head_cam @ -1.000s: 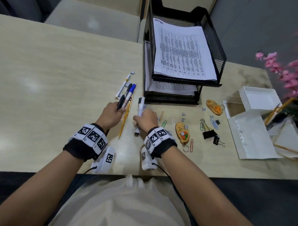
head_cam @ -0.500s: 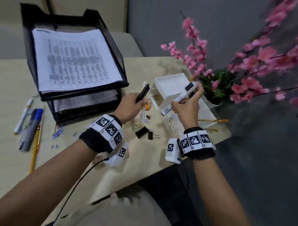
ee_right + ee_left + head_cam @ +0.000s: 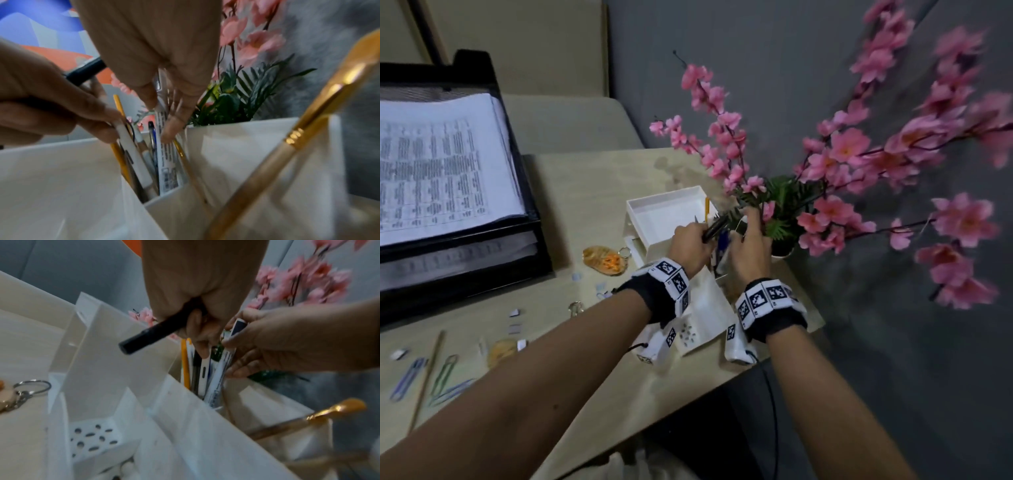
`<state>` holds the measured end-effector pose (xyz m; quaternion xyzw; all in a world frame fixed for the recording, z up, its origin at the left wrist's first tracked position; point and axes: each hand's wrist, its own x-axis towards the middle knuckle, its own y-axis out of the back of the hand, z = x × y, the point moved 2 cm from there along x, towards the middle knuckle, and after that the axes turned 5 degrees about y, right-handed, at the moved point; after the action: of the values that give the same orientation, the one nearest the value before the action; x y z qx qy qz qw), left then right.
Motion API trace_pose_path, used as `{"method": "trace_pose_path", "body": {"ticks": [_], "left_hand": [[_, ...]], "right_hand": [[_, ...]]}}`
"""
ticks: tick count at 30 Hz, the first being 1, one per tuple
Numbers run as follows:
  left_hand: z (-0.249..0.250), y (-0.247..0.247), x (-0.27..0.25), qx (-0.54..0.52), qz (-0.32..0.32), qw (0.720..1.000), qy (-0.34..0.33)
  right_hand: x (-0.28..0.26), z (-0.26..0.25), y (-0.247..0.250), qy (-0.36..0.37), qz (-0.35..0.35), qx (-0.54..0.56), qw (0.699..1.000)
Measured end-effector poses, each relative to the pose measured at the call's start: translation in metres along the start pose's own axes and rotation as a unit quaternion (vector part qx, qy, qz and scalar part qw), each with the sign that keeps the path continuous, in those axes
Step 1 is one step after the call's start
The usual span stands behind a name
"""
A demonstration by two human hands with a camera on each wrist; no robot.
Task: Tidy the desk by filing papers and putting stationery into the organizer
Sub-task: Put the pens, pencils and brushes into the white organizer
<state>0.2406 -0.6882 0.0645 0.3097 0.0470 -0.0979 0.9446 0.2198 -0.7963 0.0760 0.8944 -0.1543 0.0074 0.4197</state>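
Note:
The white organizer (image 3: 666, 219) stands at the desk's right end. Both hands are over its pen compartment (image 3: 164, 199), which holds several pens and a yellow pencil (image 3: 120, 155). My left hand (image 3: 690, 245) grips a black pen (image 3: 156, 335) in its fist, and its fingertips pinch a white pen (image 3: 133, 155) that stands in the compartment. My right hand (image 3: 750, 240) pinches a white marker (image 3: 166, 155) with a printed label, whose lower end is inside the same compartment. In the head view the hands hide most of the pens.
A pink flower plant (image 3: 791, 205) crowds the organizer's far right side. A gold-handled brush (image 3: 308, 418) leans out of the organizer. The black mesh paper tray (image 3: 530, 219) with papers is at left. Keychains (image 3: 604, 260), paper clips (image 3: 410, 377) and a pencil (image 3: 428, 377) lie on the desk.
Both hands picked pens up from mid-desk and carried them right to the organizer. The right hand's marker, held in the air half a second ago, now stands in the pen compartment.

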Motion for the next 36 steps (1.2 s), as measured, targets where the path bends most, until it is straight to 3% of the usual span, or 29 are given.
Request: {"method": "trace_pose_path", "body": {"ticks": [5, 8, 10, 15, 19, 22, 24, 27, 32, 36], "left_hand": [[-0.017, -0.028, 0.009, 0.059, -0.028, 0.998, -0.006], [-0.029, -0.037, 0.010, 0.063, -0.046, 0.997, 0.013], [-0.029, -0.040, 0.011, 0.044, -0.046, 0.998, 0.008], [-0.020, -0.038, 0.015, -0.021, -0.030, 0.999, -0.014], [-0.020, -0.035, 0.016, -0.002, -0.084, 0.996, -0.028], [-0.020, -0.028, 0.013, -0.016, -0.104, 0.994, -0.021], [-0.023, -0.024, 0.012, -0.056, -0.083, 0.995, -0.005], [-0.026, -0.020, 0.016, -0.058, 0.019, 0.998, 0.003], [-0.025, -0.020, 0.021, 0.008, 0.109, 0.994, -0.020], [-0.018, -0.018, 0.020, -0.037, 0.139, 0.988, -0.064]], "right_hand": [[0.001, 0.013, -0.004, 0.009, -0.108, -0.022, 0.994], [0.006, 0.014, 0.006, -0.015, -0.081, 0.051, 0.995], [0.006, 0.009, 0.007, -0.026, -0.097, 0.109, 0.989], [0.008, 0.006, -0.004, -0.030, -0.076, 0.089, 0.993], [0.013, 0.009, 0.002, -0.040, -0.060, 0.109, 0.991], [0.021, 0.009, 0.020, -0.051, 0.002, 0.122, 0.991], [0.027, 0.007, 0.030, -0.049, 0.047, 0.103, 0.992], [0.029, 0.001, 0.035, -0.029, 0.076, 0.066, 0.994], [0.017, -0.007, 0.033, 0.009, 0.080, -0.030, 0.996], [0.009, -0.008, 0.012, 0.037, 0.026, -0.081, 0.996]]}}
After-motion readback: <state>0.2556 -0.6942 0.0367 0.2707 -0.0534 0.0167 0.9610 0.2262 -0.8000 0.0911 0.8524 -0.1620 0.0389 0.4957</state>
